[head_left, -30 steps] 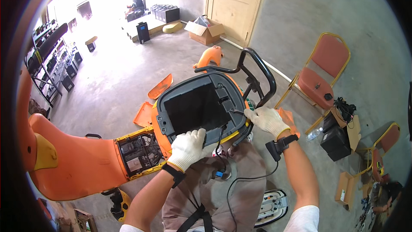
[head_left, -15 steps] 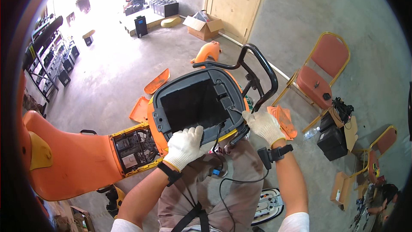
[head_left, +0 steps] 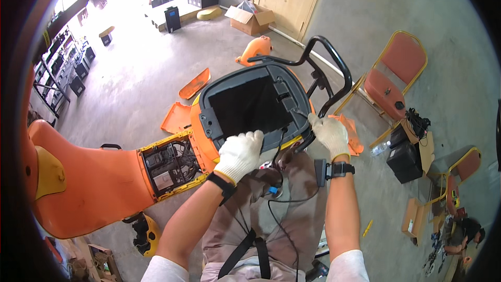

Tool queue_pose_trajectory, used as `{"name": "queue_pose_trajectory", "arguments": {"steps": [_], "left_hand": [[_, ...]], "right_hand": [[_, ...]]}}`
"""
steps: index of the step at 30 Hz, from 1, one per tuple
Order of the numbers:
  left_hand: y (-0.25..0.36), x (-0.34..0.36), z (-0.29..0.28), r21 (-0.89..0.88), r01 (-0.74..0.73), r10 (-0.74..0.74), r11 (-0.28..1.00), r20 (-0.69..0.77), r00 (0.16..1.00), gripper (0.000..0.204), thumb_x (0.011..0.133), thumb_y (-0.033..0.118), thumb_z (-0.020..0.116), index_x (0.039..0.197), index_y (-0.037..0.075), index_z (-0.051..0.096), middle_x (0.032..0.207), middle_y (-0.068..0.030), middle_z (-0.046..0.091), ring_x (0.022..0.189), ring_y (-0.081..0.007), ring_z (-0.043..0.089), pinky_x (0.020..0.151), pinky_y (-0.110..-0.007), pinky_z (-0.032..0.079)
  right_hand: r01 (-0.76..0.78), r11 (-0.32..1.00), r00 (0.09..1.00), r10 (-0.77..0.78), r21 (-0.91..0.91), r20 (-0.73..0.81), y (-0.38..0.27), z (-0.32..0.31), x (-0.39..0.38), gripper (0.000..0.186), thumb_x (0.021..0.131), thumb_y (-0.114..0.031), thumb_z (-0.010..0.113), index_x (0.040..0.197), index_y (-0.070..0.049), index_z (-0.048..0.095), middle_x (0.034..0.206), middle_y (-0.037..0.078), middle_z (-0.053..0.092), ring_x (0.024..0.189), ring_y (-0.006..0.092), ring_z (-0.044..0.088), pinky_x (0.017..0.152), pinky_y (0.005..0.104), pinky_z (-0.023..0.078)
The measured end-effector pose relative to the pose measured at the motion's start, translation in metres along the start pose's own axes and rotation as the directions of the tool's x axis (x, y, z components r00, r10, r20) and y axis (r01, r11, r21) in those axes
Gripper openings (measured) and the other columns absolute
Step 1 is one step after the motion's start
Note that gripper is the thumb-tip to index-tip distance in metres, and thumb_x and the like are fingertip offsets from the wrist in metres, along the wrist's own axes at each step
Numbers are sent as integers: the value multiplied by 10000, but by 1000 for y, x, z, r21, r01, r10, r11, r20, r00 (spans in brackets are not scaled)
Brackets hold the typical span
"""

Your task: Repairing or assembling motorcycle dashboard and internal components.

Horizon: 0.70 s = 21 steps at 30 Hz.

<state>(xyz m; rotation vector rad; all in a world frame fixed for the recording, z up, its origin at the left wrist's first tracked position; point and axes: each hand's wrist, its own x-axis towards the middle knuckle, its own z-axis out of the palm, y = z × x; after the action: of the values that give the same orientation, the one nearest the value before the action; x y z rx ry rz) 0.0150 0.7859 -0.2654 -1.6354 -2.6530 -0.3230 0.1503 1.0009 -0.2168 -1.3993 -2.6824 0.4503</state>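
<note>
Gripping grey seat tub (head_left: 250, 107) near rim: left hand (head_left: 239, 155) clamped on front edge, right hand (head_left: 330, 133) closed on right side by black grab rail (head_left: 334, 68)

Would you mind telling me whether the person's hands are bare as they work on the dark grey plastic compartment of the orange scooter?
No, both the left hand and the right hand wear white knitted gloves while resting on the rim of the dark grey plastic compartment.

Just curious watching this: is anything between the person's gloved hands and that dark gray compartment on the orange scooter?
Nothing visible. The left hand rests on the dark gray compartment rim, the right hand at its right edge.
</note>
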Motion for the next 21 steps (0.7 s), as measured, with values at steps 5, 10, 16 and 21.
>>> {"name": "queue_pose_trajectory", "arguments": {"steps": [5, 10, 16, 21], "left_hand": [[0, 0, -2, -55, -3, 2, 998, -24, 1000, 599, 901, 635, 596, 1043, 52, 587, 928, -150, 691, 868, -308, 718, 715, -440, 587], [2, 2, -8, -56, 26, -23, 998, 57, 998, 620, 904, 646, 587, 1050, 43, 599, 951, -188, 707, 872, -337, 724, 723, -447, 592], [5, -2, -11, -71, 42, -39, 997, 35, 999, 587, 906, 612, 604, 1096, 57, 574, 981, -177, 697, 900, -345, 714, 735, -453, 586], [4, -1, -6, 5, 9, -9, 1000, 26, 1000, 568, 890, 586, 629, 1109, 68, 553, 985, -142, 677, 934, -321, 700, 736, -452, 578]], "right_hand": [[-94, 996, 993, 94, -4, -69, -2, 17, -6, 697, 981, -642, 376, 1044, -55, 747, 1070, 266, 700, 1058, 451, 653, 953, 513, 483], [-65, 987, 994, 52, -145, -93, -6, 45, -16, 556, 1034, -507, 320, 1175, -99, 670, 1081, 249, 699, 1033, 457, 656, 908, 549, 501], [-94, 995, 984, 98, 32, -151, -13, 40, -24, 707, 1013, -586, 353, 1019, -1, 750, 1027, 300, 702, 1016, 467, 680, 905, 547, 527], [-117, 992, 991, 119, 41, -55, -15, 22, -29, 706, 1021, -567, 328, 1020, 3, 747, 1025, 314, 694, 1010, 479, 676, 914, 553, 524]]}}
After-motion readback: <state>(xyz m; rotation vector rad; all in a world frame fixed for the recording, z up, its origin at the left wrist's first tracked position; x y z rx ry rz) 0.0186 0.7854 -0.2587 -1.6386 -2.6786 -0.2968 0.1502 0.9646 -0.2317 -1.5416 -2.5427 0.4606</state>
